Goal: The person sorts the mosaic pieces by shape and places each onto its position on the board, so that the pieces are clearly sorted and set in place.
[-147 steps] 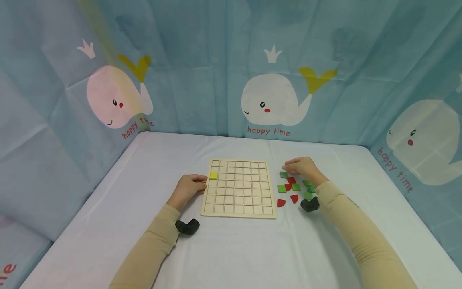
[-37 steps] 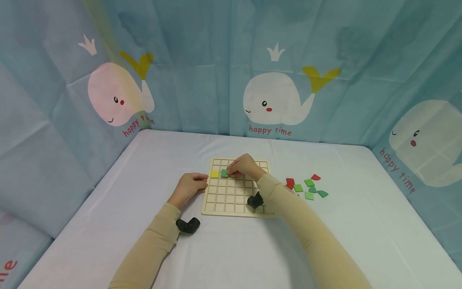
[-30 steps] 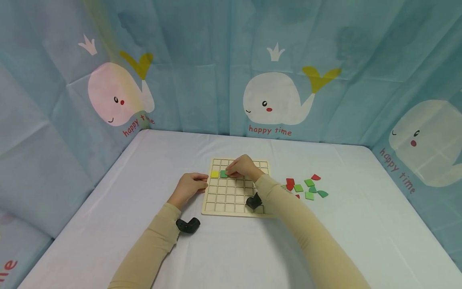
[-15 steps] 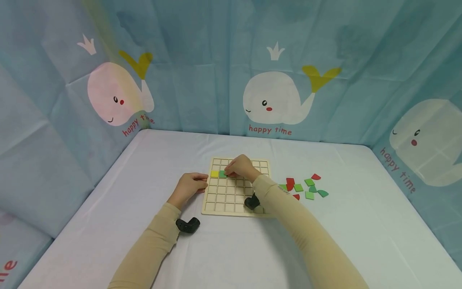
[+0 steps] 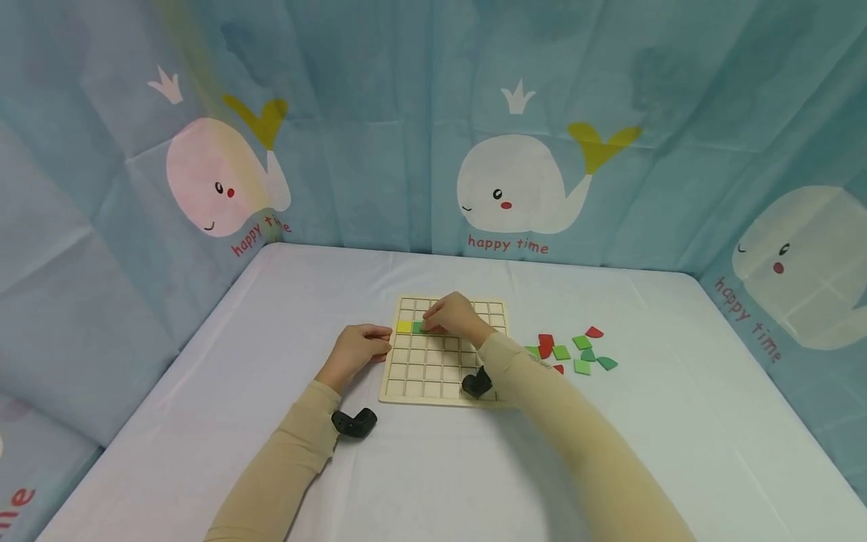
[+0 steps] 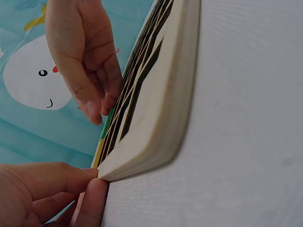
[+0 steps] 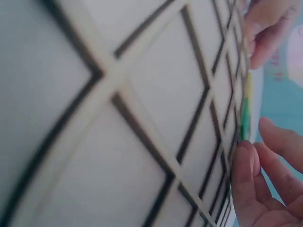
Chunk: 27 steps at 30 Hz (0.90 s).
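A square wooden grid board (image 5: 433, 388) lies flat on the white table. At its left edge my left hand (image 5: 355, 352) pinches the rim between thumb and index finger. A yellow square tile (image 5: 404, 327) sits in a cell of the leftmost column. Right beside it is a green square tile (image 5: 417, 328), partly covered by my right hand (image 5: 457, 316). In the right wrist view a digit touches the edge of the green tile (image 7: 245, 116), while another digit stands raised apart from it. The left wrist view shows the right hand (image 6: 87, 52) over the board.
Loose pieces lie right of the board: green squares (image 5: 582, 366), dark green quarter-rounds (image 5: 606, 363) and red pieces (image 5: 546, 340). The right forearm hides some. Black wrist devices (image 5: 354, 423) are on both arms. A blue whale-print curtain (image 5: 379, 181) hangs behind the table.
My right hand has come from the loose pieces to the board with the green tile. Over the last second the tile shifted slightly left, against the yellow one. The left hand stays put.
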Each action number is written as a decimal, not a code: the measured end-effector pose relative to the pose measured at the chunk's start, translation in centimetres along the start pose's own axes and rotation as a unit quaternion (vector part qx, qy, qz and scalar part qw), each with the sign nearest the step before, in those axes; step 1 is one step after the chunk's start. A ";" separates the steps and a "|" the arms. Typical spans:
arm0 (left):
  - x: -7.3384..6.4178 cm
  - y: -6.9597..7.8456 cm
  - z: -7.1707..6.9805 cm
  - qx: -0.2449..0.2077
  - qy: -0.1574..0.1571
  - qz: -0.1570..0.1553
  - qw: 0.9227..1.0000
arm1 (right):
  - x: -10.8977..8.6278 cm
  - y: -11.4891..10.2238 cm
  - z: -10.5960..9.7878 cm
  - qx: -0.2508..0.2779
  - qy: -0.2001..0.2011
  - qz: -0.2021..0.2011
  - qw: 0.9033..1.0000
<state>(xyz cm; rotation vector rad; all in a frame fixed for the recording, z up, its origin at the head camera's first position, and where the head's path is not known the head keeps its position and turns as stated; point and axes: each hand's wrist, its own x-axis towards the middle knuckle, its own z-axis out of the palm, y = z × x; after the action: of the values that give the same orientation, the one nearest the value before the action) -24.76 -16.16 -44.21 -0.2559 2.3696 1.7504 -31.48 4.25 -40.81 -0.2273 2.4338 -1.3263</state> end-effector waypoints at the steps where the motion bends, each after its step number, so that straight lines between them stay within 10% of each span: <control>1: 0.0 0.0 0.0 -0.001 -0.001 0.001 1.000 | -0.2 0.0 -0.3 0.008 -0.005 0.003 1.000; 27: 0.3 -0.3 0.2 0.009 0.008 0.003 1.000 | -6.3 5.5 -12.9 -0.026 0.043 0.113 0.992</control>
<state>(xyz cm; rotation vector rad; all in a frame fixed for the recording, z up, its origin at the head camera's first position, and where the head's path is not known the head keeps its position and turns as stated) -25.01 -16.10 -44.62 -0.2600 2.3979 1.7358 -30.49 19.18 -37.57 0.0912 2.4796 -1.1973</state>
